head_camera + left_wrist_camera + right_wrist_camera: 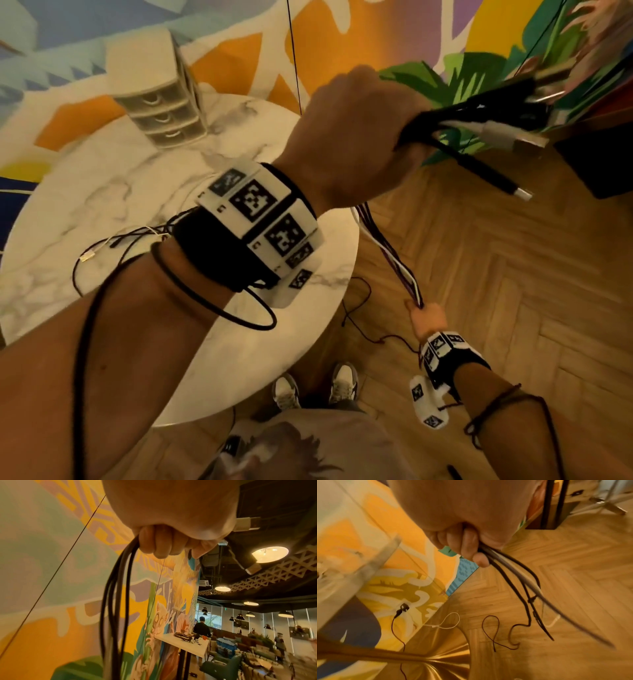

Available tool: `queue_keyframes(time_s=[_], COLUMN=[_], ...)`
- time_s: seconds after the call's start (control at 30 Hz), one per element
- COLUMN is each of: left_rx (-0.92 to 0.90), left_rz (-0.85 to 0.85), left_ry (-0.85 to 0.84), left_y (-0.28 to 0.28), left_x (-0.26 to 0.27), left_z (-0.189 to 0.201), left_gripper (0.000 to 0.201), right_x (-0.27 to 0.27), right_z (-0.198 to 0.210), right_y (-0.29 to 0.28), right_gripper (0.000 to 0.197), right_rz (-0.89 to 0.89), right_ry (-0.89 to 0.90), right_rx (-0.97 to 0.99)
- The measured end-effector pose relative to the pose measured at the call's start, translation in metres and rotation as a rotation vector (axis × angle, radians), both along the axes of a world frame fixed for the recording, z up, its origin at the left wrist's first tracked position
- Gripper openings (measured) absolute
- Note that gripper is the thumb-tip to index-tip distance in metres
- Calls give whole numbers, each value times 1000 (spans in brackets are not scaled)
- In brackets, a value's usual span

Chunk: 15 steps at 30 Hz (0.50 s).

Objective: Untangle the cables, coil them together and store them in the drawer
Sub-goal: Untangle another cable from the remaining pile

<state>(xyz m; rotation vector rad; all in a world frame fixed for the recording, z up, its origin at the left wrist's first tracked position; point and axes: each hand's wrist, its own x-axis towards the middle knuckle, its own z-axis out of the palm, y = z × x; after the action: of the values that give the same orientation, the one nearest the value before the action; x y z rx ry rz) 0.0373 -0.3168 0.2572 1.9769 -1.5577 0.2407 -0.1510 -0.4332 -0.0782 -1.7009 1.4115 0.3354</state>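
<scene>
2 fists, left hand (pixel 359 137) grip closed around cables (pixel 397 260) near plugs, right hand (pixel 428 320) grip seemingly clenching lower strands

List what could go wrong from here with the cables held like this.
1. The loose ends below the right hand trail on the floor close to the shoes, so a step could snag them.
2. The plugs sticking out past the left hand may slip out unevenly, spoiling the coil.
3. The drawer unit appears closed, and both hands are full.
</scene>
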Motion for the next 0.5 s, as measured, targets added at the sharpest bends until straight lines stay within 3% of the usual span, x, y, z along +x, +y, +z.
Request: queue_keyframes(time_s=[0.07,0.13,0.2,0.27,0.37,0.43,0.5], left_rx=[-69,-151,-168,-99,41,100,149], left_rz=[1,-13,6,46,135,213,231], left_ry=[132,367,623,823,1043,1121,1156], left_y=[-6,-14,-23,-30,-32,-29,-22], left_x=[-5,-11,-19,-29,-40,-42,-43], left_z=[-8,-17,-29,-46,-80,-103,-118], left_gripper=[44,53,53,50,46,32,17], right_x=[1,2,4,11,30,41,49], right_z=[1,4,8,29,89,132,162], right_y=[-4,-5,-6,-4,3,6,8], right_gripper=[43,35,41,41,29,39,52], right_rz=[-7,118,251,229,66,22,7], right_ry=[37,55,-6,-220,-748,-1023,-1127], right_rx=[-12,-16,-53,-49,66,253,421])
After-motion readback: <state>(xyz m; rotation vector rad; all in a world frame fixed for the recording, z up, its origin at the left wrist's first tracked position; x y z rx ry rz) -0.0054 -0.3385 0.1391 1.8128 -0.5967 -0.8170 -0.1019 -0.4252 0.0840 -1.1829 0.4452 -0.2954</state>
